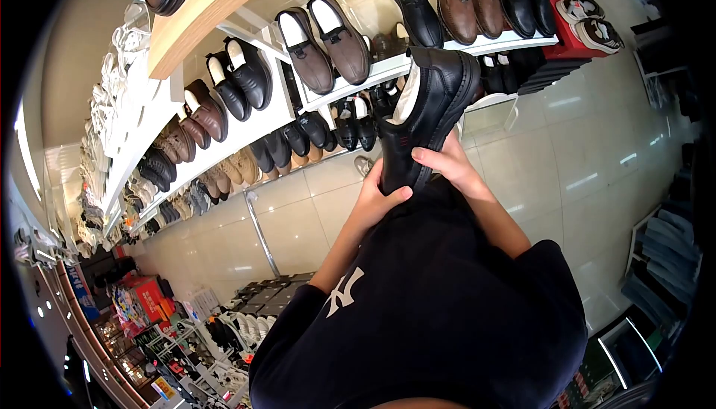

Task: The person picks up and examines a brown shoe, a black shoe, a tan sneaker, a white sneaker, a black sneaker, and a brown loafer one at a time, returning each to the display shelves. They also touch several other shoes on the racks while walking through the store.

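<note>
A black leather slip-on shoe (436,99) is held up in front of my chest, toe pointing up toward the shelf and heel toward me. White lining or stuffing shows in its opening. My left hand (379,194) grips the heel end from the left, thumb laid across the back. On the other side my right hand (450,164) grips the shoe near the sole, its thumb on the heel area. The fingers of both hands are partly hidden behind the shoe.
Ahead, a white display shelf (388,73) carries brown loafers (339,43) and black loafers (418,10). A red shoebox (578,47) sits at the shelf's right end. Folded jeans (664,260) lie on a rack to the right. Stacked dark boxes (276,301) stand at lower left.
</note>
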A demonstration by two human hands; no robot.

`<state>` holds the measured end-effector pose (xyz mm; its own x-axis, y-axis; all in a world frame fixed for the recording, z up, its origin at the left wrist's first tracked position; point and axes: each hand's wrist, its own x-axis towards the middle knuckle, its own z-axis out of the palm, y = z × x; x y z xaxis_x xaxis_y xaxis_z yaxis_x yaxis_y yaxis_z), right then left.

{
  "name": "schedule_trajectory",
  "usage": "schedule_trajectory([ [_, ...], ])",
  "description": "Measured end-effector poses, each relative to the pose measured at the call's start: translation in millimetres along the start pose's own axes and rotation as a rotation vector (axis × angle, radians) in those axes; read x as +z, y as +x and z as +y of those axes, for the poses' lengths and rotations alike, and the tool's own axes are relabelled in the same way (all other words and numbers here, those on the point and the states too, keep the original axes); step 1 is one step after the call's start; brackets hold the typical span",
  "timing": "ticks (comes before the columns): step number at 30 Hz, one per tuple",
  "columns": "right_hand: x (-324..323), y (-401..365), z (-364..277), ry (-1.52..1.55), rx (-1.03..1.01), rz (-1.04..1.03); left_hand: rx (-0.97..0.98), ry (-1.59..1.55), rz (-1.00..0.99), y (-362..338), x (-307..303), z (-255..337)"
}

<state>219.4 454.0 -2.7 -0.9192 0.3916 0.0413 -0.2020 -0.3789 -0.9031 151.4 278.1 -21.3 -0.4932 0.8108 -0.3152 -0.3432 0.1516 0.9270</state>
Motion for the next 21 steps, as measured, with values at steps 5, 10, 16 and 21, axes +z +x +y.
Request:
schedule_trajectory([
  [5, -9.8, -8.2, 9.4, 0.114, 0.108, -0.065, 0.034, -0.089, -0.113, -0.1, -15.8, -3.2],
  [10, -25.1, -19.1, 29.7, 0.312, 0.206, -0.139, -0.254, -0.495, -0.2, -6.2, -25.4, -5.5],
  [16, -31.3, -20.7, 41.8, 0.486, 0.314, -0.306, -0.141, -0.508, -0.326, -5.9, -26.1, -7.6],
  [21, -34.3, -19.7, 52.9, 0.51, 0.445, -0.255, -0.157, -0.455, -0.294, -2.1, -31.9, 4.1],
])
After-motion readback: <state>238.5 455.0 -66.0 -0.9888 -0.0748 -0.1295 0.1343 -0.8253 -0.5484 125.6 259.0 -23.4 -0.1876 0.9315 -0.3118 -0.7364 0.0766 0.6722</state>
